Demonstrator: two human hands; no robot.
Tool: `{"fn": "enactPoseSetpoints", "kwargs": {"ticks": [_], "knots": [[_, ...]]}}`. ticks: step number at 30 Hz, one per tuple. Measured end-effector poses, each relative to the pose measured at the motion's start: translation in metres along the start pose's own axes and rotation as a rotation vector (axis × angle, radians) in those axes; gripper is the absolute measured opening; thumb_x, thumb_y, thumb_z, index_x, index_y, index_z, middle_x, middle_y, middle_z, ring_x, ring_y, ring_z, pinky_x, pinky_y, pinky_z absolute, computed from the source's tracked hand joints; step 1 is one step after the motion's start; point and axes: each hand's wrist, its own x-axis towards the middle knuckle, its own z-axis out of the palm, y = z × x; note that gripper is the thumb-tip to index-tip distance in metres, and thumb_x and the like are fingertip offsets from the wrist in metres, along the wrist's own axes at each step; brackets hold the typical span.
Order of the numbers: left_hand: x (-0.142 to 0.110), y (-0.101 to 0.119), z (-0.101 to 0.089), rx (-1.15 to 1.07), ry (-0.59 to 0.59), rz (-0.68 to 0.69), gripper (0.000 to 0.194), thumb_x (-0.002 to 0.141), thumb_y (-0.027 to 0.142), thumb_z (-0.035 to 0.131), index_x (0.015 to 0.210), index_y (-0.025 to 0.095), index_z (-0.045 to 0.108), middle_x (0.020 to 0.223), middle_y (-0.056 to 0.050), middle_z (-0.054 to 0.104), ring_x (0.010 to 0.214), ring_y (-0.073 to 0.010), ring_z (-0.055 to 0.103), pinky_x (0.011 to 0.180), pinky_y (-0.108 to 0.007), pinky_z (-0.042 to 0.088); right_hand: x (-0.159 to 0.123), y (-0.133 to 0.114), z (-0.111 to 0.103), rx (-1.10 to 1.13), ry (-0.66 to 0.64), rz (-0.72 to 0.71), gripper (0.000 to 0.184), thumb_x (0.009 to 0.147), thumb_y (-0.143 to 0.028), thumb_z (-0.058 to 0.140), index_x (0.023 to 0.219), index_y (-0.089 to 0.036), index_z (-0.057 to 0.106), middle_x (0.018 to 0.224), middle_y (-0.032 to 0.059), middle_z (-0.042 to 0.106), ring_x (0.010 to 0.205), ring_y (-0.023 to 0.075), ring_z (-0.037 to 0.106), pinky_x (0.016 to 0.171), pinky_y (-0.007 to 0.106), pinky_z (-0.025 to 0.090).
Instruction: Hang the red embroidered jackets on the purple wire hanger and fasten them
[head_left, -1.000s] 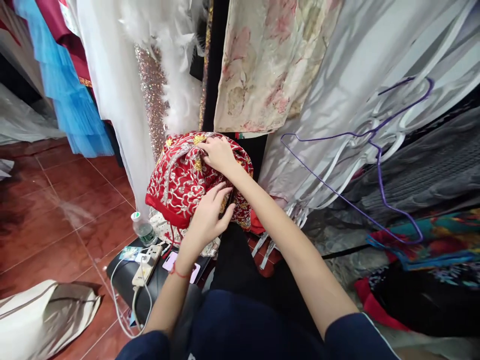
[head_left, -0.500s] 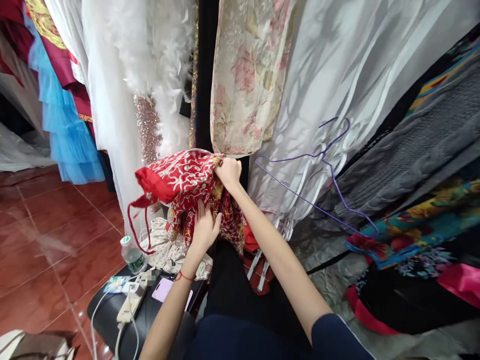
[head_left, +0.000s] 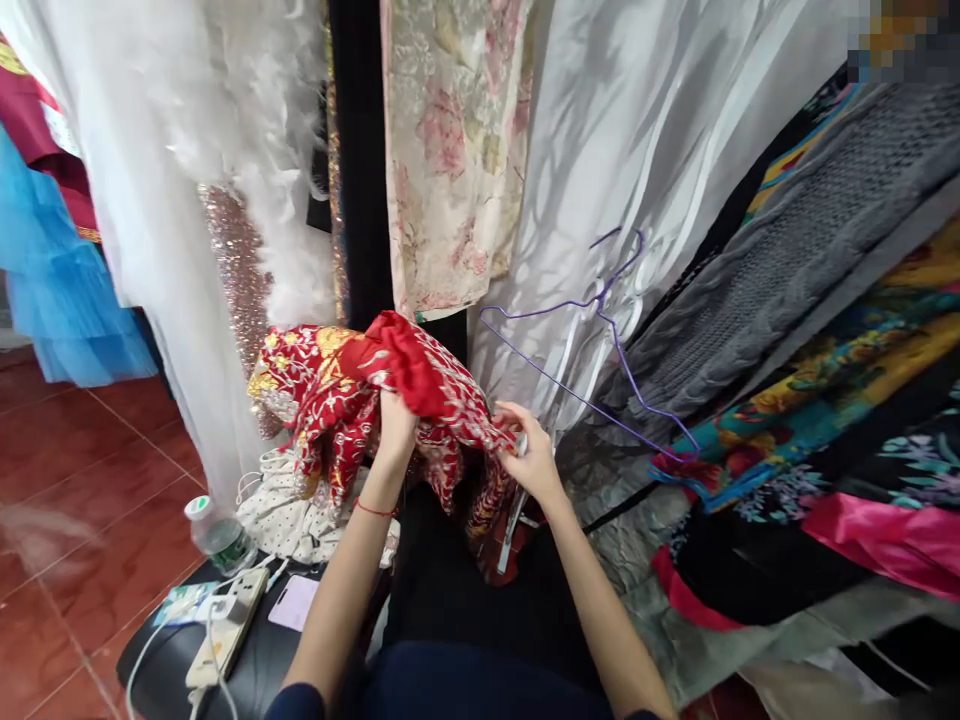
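A red garment with silver and gold embroidery [head_left: 337, 395] is bunched up in front of me, above a white dotted cloth [head_left: 281, 505]. My left hand [head_left: 395, 430] is closed on the red fabric from below, near its plain red edge. My right hand [head_left: 529, 455] pinches the garment's right edge, close to several white hangers [head_left: 525, 500] beneath it. A purple wire hanger [head_left: 600, 345] hangs just right of my right hand.
Hanging clothes fill the back: a white feathered dress [head_left: 217, 180], a floral cream dress [head_left: 446, 150], a white satin gown [head_left: 645, 130]. Piled colourful garments [head_left: 810, 420] lie on the right. A black stool [head_left: 247, 660] holds a power strip [head_left: 225, 630], phone [head_left: 295, 603] and water bottle [head_left: 217, 535].
The red garment has been turned over and pulled lower. My right hand dropped from its top to its right edge; my left hand rose and gripped it. The view shifted right.
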Motion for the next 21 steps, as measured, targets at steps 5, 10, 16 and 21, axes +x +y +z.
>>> {"fn": "enactPoseSetpoints", "kwargs": {"ticks": [5,10,16,21], "knots": [[-0.029,-0.029,0.057,0.069,-0.145,-0.046,0.026,0.078,0.042,0.068,0.080,0.017,0.064,0.079,-0.004,0.069,0.080,-0.0195,0.064,0.079,-0.031,0.051,-0.029,-0.016,-0.034,-0.312,0.182,-0.008,0.072,0.085,-0.034,0.062,0.149,-0.023,0.031,0.130,0.0152,0.063,0.112,0.0276,0.067,0.094,0.043,0.057],[-0.042,-0.051,0.081,0.108,-0.186,-0.131,0.039,0.075,0.051,0.072,0.063,0.017,0.056,0.059,0.002,0.054,0.058,-0.0120,0.051,0.058,-0.024,0.041,-0.035,0.008,-0.082,-0.605,0.111,-0.004,0.045,0.096,-0.028,0.045,0.140,-0.023,0.049,0.113,0.0107,0.069,0.089,0.0222,0.072,0.074,0.032,0.059],[-0.021,-0.065,0.077,0.148,-0.089,-0.138,0.052,0.080,0.058,0.065,0.056,0.021,0.037,0.052,0.005,0.038,0.050,-0.0082,0.034,0.049,-0.023,0.029,-0.058,0.050,-0.124,-0.900,-0.122,-0.079,0.029,0.100,-0.033,0.043,0.100,-0.018,0.068,0.090,0.0086,0.067,0.067,0.0166,0.067,0.054,0.026,0.049],[0.006,-0.094,0.076,0.252,-0.122,-0.139,0.050,0.082,0.064,0.055,0.060,0.020,0.043,0.056,0.003,0.044,0.054,-0.0107,0.041,0.054,-0.024,0.033,-0.081,0.066,-0.154,-0.793,-0.064,-0.232,0.020,0.093,-0.025,0.050,0.089,-0.022,0.069,0.103,0.0139,0.069,0.091,0.0252,0.068,0.072,0.039,0.058]]}}
